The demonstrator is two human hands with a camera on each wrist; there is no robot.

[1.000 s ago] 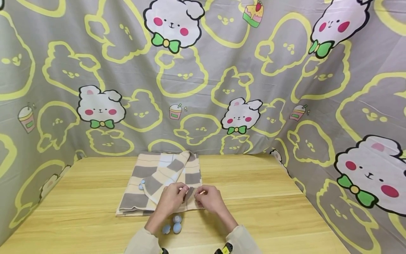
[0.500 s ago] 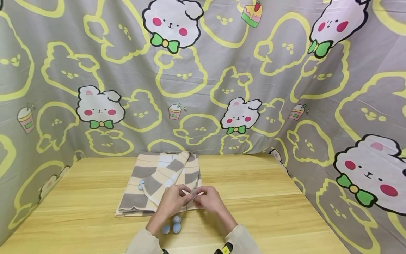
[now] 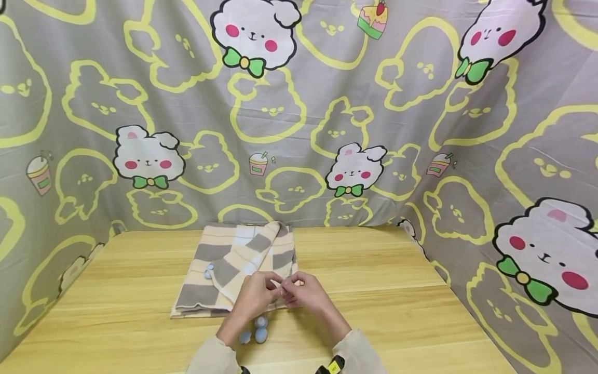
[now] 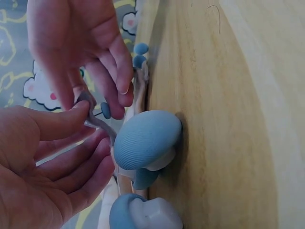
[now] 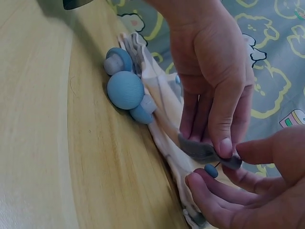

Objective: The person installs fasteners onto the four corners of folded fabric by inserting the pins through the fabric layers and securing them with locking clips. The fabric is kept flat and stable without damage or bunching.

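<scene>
Now, largest thing first.
Table: pale wood, under both hands and running out to either side of them.
Cloth: a beige and grey checked knit, folded, lying flat just beyond the knuckles; its near right edge is lifted up between the two hands.
Blue pom-poms: a small cluster on the wood just behind the left hand, near its wrist, touching one another.
Change: a second ago the hands sat slightly apart on the cloth's edge; they have since drawn together and risen a little, so the work looks to have narrowed from handling the cloth to a fine job on one spot of its border.
Left hand: fingers curled, thumb and forefinger pinching the grey edge strip; palm turned inward toward the other hand.
Right hand: fingertips meeting the left's, thumb and forefinger closed on the same strip; the other fingers cup loosely below it.
Small blue bead: hanging just under the pinched strip, between the two sets of fingers; whether a thread holds it I cannot tell.
</scene>
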